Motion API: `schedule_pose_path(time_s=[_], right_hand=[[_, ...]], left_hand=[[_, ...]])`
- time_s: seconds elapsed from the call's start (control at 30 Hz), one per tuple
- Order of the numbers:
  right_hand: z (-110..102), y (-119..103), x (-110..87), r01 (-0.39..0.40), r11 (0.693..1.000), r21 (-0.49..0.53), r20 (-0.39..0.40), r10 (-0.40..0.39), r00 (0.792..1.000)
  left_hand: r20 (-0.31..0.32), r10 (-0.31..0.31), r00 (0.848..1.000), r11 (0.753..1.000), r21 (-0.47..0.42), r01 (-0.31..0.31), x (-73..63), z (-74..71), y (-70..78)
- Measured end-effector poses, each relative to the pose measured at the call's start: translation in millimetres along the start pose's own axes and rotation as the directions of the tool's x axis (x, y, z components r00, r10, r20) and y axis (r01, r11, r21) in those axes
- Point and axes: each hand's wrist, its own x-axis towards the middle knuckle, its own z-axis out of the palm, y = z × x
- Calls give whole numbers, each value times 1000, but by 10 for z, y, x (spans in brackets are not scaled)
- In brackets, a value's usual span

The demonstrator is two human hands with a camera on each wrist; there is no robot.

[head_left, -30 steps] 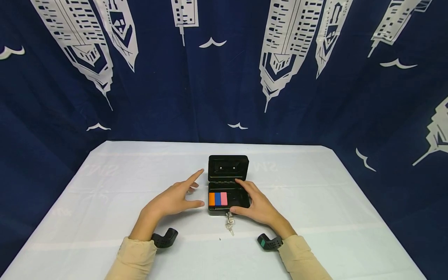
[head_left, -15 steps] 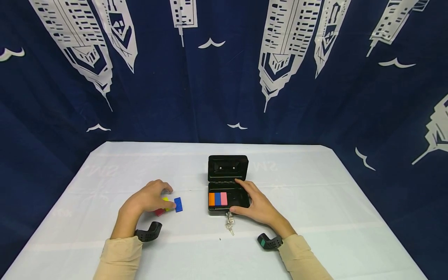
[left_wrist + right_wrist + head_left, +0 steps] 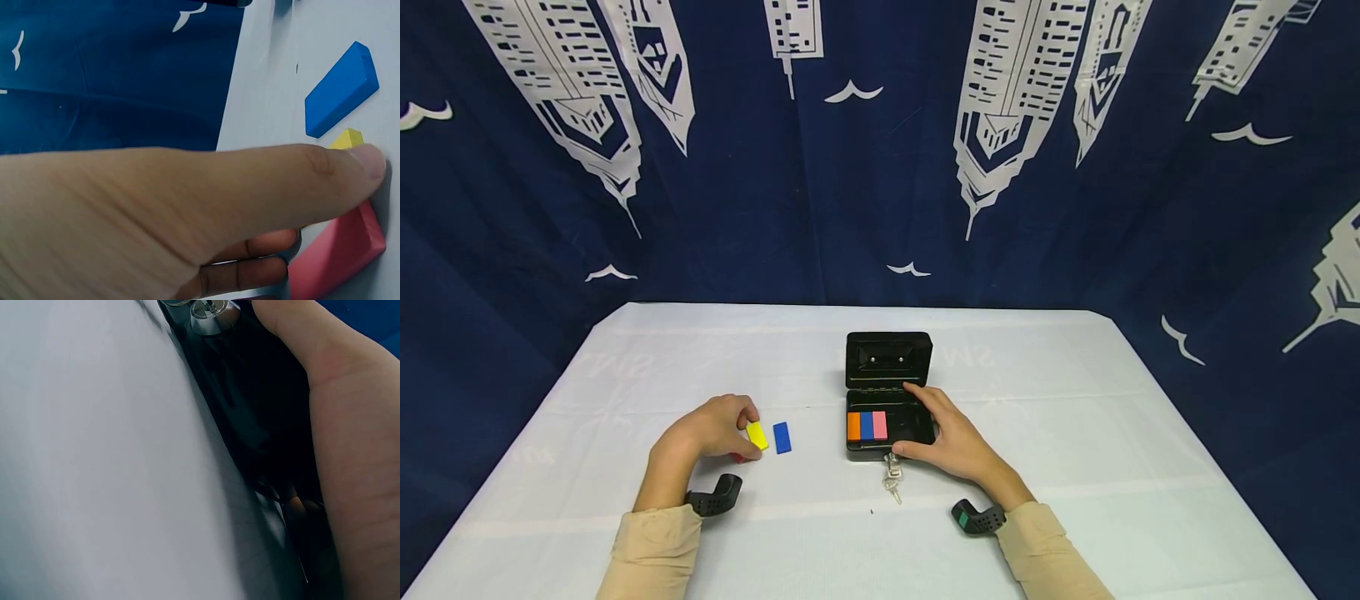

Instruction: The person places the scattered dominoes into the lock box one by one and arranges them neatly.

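A black cash box (image 3: pixel 910 431) stands with its lid raised on the white table. Orange, blue and pink blocks (image 3: pixel 880 426) stand side by side in its left part. My right hand (image 3: pixel 958 442) holds the box at its right end, thumb at the front edge and index finger near the hinge. Left of the box, my left hand (image 3: pixel 711 429) pinches a yellow block (image 3: pixel 757 435) between thumb and index finger. In the left wrist view the thumb covers most of that block. A red-pink block (image 3: pixel 334 256) lies beside it, and a blue block (image 3: pixel 782 437) lies to its right.
Keys (image 3: pixel 892 483) hang from the lock (image 3: pixel 212 314) at the box's front. The raised lid (image 3: pixel 889 360) stands at the back. A dark blue curtain (image 3: pixel 865 192) with white building prints hangs behind the white table (image 3: pixel 820 533).
My left hand has moved left, away from the box, to the loose blocks and closed its thumb and finger on the yellow block. The right hand stays on the box.
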Motion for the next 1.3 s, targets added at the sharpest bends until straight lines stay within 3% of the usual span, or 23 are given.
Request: schedule_pose_path(time_s=[0.33, 0.67, 1.03, 1.3], right_hand=[[-13, -5, -5, 7, 1000, -2, 5, -7, 1000], [-2, 3, 3, 2, 1000, 7, 3, -2, 1000], [5, 15, 4, -3, 1000, 7, 4, 3, 1000], [4, 17, 1, -4, 1000, 7, 4, 4, 1000]], left_hand=[[-12, -20, 1000, 1000, -23, 19, 0, 21, 12], [-78, 80, 994, 997, -14, -81, 48, 26, 39], [-184, 230, 956, 973, 13, -232, 66, 80, 179], [-239, 252, 938, 968, 51, -246, 134, 157, 283]])
